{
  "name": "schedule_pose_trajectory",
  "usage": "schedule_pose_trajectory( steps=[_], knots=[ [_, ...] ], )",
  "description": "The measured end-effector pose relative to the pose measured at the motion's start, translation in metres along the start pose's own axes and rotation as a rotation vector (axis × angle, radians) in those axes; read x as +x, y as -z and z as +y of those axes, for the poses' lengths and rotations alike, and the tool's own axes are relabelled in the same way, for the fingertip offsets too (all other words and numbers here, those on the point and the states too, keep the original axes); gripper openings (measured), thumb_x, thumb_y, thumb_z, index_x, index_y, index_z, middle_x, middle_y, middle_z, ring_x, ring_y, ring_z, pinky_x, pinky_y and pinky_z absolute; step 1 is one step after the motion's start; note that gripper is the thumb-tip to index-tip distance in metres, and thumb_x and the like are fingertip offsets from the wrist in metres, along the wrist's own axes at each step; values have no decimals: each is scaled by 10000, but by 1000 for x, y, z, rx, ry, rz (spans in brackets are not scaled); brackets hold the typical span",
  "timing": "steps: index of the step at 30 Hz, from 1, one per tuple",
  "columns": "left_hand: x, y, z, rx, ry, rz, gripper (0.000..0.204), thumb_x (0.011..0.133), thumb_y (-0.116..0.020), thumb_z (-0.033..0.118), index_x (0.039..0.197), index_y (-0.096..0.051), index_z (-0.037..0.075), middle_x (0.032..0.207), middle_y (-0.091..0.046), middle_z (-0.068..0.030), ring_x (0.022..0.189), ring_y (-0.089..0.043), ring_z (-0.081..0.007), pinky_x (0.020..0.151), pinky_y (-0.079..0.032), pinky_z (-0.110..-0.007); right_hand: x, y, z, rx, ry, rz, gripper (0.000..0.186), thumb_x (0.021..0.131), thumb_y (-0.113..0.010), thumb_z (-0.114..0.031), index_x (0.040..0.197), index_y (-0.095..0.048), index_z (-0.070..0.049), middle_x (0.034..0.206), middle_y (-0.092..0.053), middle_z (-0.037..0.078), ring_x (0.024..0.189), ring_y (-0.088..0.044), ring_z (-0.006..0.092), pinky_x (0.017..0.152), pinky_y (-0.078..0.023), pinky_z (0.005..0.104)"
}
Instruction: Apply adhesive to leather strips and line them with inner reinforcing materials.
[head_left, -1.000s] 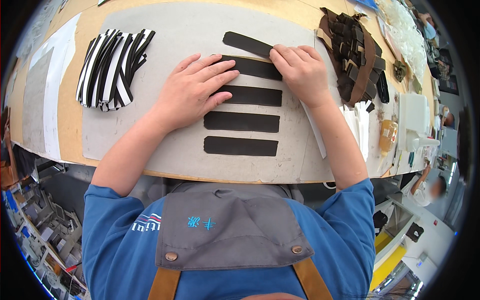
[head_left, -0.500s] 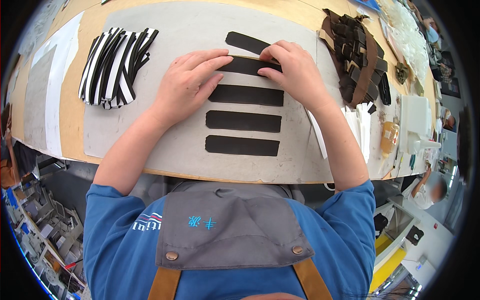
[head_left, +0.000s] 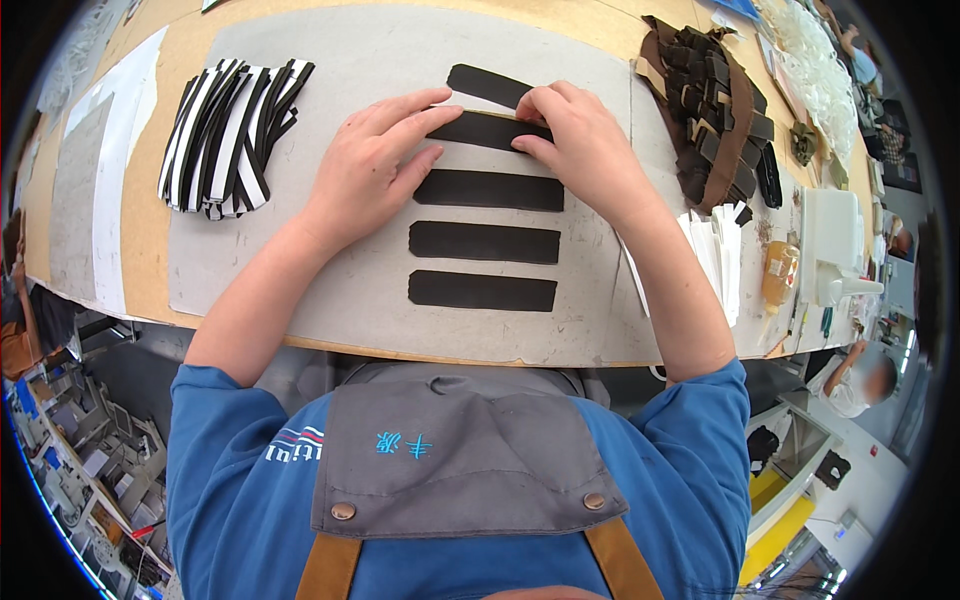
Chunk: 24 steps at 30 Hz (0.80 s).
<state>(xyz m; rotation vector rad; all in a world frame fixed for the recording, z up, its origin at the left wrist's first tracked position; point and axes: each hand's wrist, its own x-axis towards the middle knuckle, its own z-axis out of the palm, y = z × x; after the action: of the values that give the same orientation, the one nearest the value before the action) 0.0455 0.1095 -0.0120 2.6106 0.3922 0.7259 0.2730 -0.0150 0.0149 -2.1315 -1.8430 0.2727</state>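
Several black strips with one shaped end lie in a column across the grey work mat. My left hand (head_left: 372, 165) rests over the left end of the second-farthest black strip (head_left: 487, 131), its fingers stretched out and thumb apart. At the same strip's right end my right hand (head_left: 580, 140) has curled fingers, thumb at the near edge and fingertips at the far edge. The farthest strip (head_left: 488, 84) lies slanted, its right end hidden behind my right fingers. Nearer to me are a third strip (head_left: 490, 191), a fourth (head_left: 484, 242) and the nearest one (head_left: 482, 291).
A bundle of black and white strips (head_left: 232, 140) lies at the left on the mat (head_left: 340, 290). Toward the right are a heap of dark brown and black pieces (head_left: 715, 120), white strips (head_left: 715, 260), an amber bottle (head_left: 780, 272) and a white container (head_left: 832, 240).
Both hands stay at the same strip, with only a very slight shift of the fingers. The whole view has moved a few pixels; the other strips lie as before.
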Motion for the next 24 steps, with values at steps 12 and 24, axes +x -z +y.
schedule_pose_trajectory(
  steps=[12, 24],
  knots=[
    [44, -5, 4, 36, 167, -270, 340, 872, -774, 172, 1183, -650, 110, 1082, -632, -99, 1085, -616, -306, 958, -497, -404, 6, 4, -8, 27, -53, -102, 223, 904, -741, -176, 1060, -646, -48, 1053, -666, 119, 1030, -649, 332, 886, -522, 436],
    [43, 4, 0, -487, 396, -27, 270, 967, -706, 225, 1199, -663, 93, 1163, -670, -87, 1075, -642, -254, 930, -518, -373, -7, 24, 5, 516, -148, -42, 168, 914, -727, -116, 1047, -657, -40, 971, -739, 83, 919, -707, 231, 852, -539, 331]
  ],
)
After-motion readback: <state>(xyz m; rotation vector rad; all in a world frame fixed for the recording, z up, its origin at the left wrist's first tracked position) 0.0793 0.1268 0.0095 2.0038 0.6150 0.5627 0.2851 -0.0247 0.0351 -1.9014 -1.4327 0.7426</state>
